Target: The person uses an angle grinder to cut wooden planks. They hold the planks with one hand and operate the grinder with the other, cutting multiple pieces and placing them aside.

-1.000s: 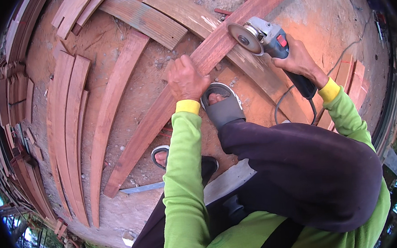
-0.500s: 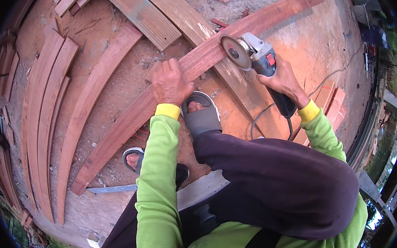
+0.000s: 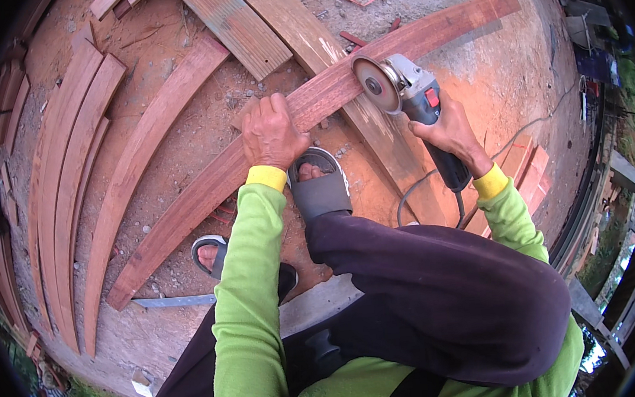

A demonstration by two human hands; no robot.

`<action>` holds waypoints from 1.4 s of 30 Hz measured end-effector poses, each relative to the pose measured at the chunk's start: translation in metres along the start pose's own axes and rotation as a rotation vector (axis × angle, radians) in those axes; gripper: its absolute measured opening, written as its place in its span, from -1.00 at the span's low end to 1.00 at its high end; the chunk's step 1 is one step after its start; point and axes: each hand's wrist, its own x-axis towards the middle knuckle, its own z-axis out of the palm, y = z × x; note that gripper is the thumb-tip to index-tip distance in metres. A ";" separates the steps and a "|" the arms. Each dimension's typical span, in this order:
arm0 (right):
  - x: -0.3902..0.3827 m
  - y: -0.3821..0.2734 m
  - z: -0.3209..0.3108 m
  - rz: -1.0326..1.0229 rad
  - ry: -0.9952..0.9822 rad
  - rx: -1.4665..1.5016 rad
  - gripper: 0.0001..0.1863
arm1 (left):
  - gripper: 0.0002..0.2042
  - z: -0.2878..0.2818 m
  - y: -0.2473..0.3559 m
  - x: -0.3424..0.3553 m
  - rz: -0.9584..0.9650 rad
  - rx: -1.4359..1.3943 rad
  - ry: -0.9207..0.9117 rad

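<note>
A long, gently curved reddish wooden board (image 3: 198, 197) runs from lower left to upper right in front of me. My left hand (image 3: 273, 131) is closed over it near its middle, with the fingers wrapped round the far edge. My right hand (image 3: 450, 134) grips an angle grinder (image 3: 421, 92) by its dark body, just under a red switch. The grinder's round disc (image 3: 374, 83) stands upright at the board, overlapping its near edge; whether it touches the wood I cannot tell. Beneath the board crosses a flat, weathered plank (image 3: 383, 137) with pale scuffs on it.
Several curved boards (image 3: 131, 150) lie fanned out at the left. Another flat plank (image 3: 233, 30) lies at the far side. The grinder's cord (image 3: 521, 129) trails across the dusty ground at the right, past short wood pieces (image 3: 528, 174). My sandalled foot (image 3: 320, 183) is close to the board.
The view has shifted and turned slightly. Both hands keep their grips, and the grinder stays at the same part of the board.
</note>
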 end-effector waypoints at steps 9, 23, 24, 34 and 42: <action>-0.002 -0.004 0.001 -0.020 0.024 0.011 -0.35 | -0.50 -0.001 0.001 0.000 -0.037 0.008 -0.049; 0.000 -0.012 -0.001 -0.003 0.020 -0.022 -0.33 | -0.55 -0.001 0.000 0.000 -0.010 0.013 -0.021; 0.000 -0.012 -0.002 -0.004 0.020 -0.018 -0.33 | -0.57 0.000 0.000 0.001 0.002 0.017 -0.012; 0.001 -0.010 0.001 -0.064 0.053 0.029 -0.36 | -0.56 -0.001 0.001 0.001 0.002 0.017 -0.008; 0.010 -0.023 -0.001 -0.082 0.063 0.120 -0.43 | -0.57 0.000 -0.001 0.000 -0.003 0.021 -0.008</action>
